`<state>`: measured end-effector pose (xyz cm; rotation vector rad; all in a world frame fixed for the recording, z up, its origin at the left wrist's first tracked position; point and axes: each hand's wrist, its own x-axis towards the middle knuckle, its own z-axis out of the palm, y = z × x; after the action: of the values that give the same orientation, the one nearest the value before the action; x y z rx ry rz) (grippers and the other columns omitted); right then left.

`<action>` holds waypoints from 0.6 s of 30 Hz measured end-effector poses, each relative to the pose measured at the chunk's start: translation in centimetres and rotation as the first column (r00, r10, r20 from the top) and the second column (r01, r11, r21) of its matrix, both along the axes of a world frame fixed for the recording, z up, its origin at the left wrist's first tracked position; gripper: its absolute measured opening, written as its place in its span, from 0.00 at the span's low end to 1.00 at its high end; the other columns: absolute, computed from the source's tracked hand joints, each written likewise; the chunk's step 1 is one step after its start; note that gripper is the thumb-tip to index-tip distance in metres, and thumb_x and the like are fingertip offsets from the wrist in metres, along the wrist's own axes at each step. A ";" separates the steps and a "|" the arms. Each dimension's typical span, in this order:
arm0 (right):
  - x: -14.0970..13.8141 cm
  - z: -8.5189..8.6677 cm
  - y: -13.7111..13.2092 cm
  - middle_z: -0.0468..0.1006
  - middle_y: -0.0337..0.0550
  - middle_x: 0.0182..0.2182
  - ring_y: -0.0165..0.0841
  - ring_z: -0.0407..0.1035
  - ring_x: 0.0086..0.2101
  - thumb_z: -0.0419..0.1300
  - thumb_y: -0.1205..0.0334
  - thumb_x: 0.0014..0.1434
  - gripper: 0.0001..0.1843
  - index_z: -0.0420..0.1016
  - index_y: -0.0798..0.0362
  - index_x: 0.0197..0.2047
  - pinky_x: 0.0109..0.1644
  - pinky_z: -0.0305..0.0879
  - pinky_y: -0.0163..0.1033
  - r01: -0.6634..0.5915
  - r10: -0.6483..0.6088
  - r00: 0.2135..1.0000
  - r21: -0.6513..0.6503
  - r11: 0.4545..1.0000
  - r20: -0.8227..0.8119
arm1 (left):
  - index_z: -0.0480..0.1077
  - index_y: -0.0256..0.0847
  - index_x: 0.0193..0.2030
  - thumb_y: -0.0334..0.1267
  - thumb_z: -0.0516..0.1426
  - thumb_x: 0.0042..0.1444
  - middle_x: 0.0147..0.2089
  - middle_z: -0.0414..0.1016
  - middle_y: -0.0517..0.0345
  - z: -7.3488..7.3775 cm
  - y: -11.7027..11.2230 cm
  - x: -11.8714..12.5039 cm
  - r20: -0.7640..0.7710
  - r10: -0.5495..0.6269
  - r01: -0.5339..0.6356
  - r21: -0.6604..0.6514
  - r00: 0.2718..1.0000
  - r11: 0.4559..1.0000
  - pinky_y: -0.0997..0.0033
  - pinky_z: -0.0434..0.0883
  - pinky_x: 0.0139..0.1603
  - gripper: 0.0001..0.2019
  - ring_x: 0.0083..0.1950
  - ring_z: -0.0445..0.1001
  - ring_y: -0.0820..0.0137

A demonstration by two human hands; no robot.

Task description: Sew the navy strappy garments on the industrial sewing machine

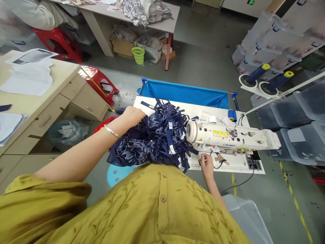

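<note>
A heap of navy patterned garments (132,149) with many loose straps and white labels lies on the left part of the white sewing table (231,166). My left hand (134,117) is closed on the navy fabric at the heap's far left side; its fingertips are hidden. At the table's front edge, my right hand (207,164) has its fingers curled together, and what they hold, if anything, I cannot make out. Just beyond that hand is the white sewing machine (228,135), its round end against the heap. Beside it lies a small brown scrap (221,158).
A blue cloth trough (185,93) hangs along the table's far edge. Navy thread cones (257,74) stand on a rack at the right, near stacked plastic bins (302,130). A wooden desk (50,118) and red stools (99,81) are at the left. A clear bin (248,217) sits lower right.
</note>
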<state>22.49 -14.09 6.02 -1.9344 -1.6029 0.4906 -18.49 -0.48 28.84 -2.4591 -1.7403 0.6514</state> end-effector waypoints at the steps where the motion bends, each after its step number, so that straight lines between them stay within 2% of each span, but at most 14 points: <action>1: -0.5 1.7 0.1 0.76 0.50 0.37 0.35 0.70 0.34 0.48 0.51 0.64 0.19 0.72 0.56 0.42 0.42 0.68 0.40 -0.062 0.063 0.998 0.058 0.996 -0.007 | 0.75 0.32 0.43 0.29 0.54 0.57 0.41 0.79 0.38 1.0 -1.2 0.2 0.005 0.005 -0.005 0.024 1.000 1.000 0.57 0.71 0.39 0.10 0.45 0.77 0.49; 3: -2.1 5.8 0.6 0.77 0.47 0.34 0.32 0.70 0.31 0.52 0.55 0.64 0.14 0.73 0.54 0.43 0.41 0.68 0.38 -0.244 0.247 0.969 0.252 0.936 0.024 | 0.75 0.33 0.39 0.26 0.50 0.58 0.38 0.78 0.41 2.5 -4.2 0.9 0.042 0.014 -0.017 0.074 0.999 0.997 0.61 0.70 0.36 0.12 0.41 0.78 0.53; 5: -4.6 10.1 1.7 0.78 0.44 0.33 0.31 0.71 0.31 0.54 0.61 0.64 0.09 0.73 0.53 0.43 0.39 0.68 0.36 -0.398 0.400 0.914 0.369 0.840 0.074 | 0.75 0.34 0.43 0.22 0.50 0.55 0.38 0.78 0.44 2.8 -7.5 1.9 0.079 -0.010 0.004 0.081 0.997 0.997 0.66 0.69 0.33 0.15 0.40 0.78 0.57; 7: -8.0 14.0 3.4 0.78 0.44 0.37 0.32 0.73 0.36 0.53 0.65 0.65 0.10 0.73 0.51 0.47 0.43 0.69 0.37 -0.519 0.531 0.843 0.391 0.760 0.086 | 0.67 0.41 0.59 0.18 0.51 0.50 0.40 0.78 0.51 1.7 -10.6 2.9 0.186 -0.138 0.134 0.032 0.973 0.990 0.72 0.67 0.29 0.29 0.40 0.77 0.63; 9: -11.8 16.7 5.5 0.77 0.47 0.46 0.33 0.71 0.47 0.50 0.69 0.65 0.17 0.70 0.49 0.54 0.51 0.69 0.40 -0.646 0.643 0.750 0.389 0.657 0.159 | 0.63 0.45 0.63 0.20 0.52 0.53 0.37 0.78 0.56 -0.6 -13.1 3.5 0.313 -0.267 0.284 -0.012 0.912 0.959 0.75 0.66 0.29 0.31 0.38 0.77 0.68; 10: -13.7 17.6 6.6 0.73 0.47 0.53 0.34 0.67 0.53 0.49 0.72 0.64 0.22 0.67 0.47 0.58 0.55 0.66 0.42 -0.740 0.700 0.666 0.347 0.576 0.257 | 0.64 0.46 0.62 0.22 0.52 0.54 0.37 0.78 0.56 -1.9 -14.0 3.6 0.339 -0.298 0.327 -0.030 0.892 0.944 0.75 0.67 0.29 0.29 0.38 0.77 0.68; 12: -17.1 18.2 8.9 0.61 0.43 0.64 0.37 0.55 0.63 0.49 0.75 0.63 0.27 0.64 0.43 0.62 0.62 0.59 0.50 -0.909 0.785 0.417 0.191 0.371 0.458 | 0.67 0.47 0.60 0.23 0.51 0.55 0.44 0.78 0.54 -4.4 -15.2 3.2 0.330 -0.304 0.334 -0.035 0.894 0.942 0.76 0.65 0.25 0.27 0.36 0.77 0.70; 13: -18.4 18.1 10.0 0.58 0.41 0.66 0.38 0.51 0.65 0.50 0.75 0.62 0.26 0.66 0.44 0.60 0.64 0.55 0.52 -0.957 0.803 0.285 0.110 0.268 0.524 | 0.67 0.48 0.60 0.22 0.50 0.55 0.48 0.77 0.53 -5.5 -15.7 2.7 0.329 -0.287 0.314 -0.032 0.900 0.949 0.76 0.65 0.24 0.27 0.35 0.77 0.70; 14: -19.4 17.8 11.1 0.59 0.41 0.66 0.39 0.50 0.65 0.52 0.74 0.62 0.22 0.70 0.46 0.56 0.66 0.52 0.53 -0.982 0.805 0.171 0.031 0.187 0.567 | 0.66 0.49 0.61 0.22 0.50 0.56 0.51 0.76 0.53 -6.3 -16.2 2.1 0.340 -0.257 0.283 -0.028 0.905 0.959 0.76 0.65 0.24 0.28 0.35 0.78 0.71; 15: -20.1 17.6 12.0 0.63 0.42 0.64 0.40 0.50 0.66 0.54 0.73 0.61 0.18 0.73 0.49 0.51 0.67 0.49 0.54 -0.990 0.802 0.081 -0.046 0.134 0.592 | 0.63 0.50 0.63 0.23 0.49 0.56 0.52 0.75 0.53 -7.0 -16.6 1.5 0.358 -0.215 0.241 -0.028 0.908 0.970 0.76 0.65 0.24 0.29 0.34 0.78 0.71; 18: -20.1 18.0 13.2 0.78 0.46 0.45 0.41 0.58 0.61 0.58 0.71 0.58 0.06 0.76 0.55 0.37 0.70 0.43 0.56 -0.975 0.780 -0.076 -0.210 0.073 0.621 | 0.57 0.50 0.68 0.29 0.49 0.60 0.53 0.75 0.53 -8.1 -18.4 -0.4 0.386 -0.038 0.068 -0.065 0.922 0.996 0.74 0.69 0.26 0.29 0.36 0.78 0.68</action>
<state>2.37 -0.86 24.02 -0.2981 -3.1424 -0.0276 -18.89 -18.83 20.77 -2.8307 -1.7849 0.2415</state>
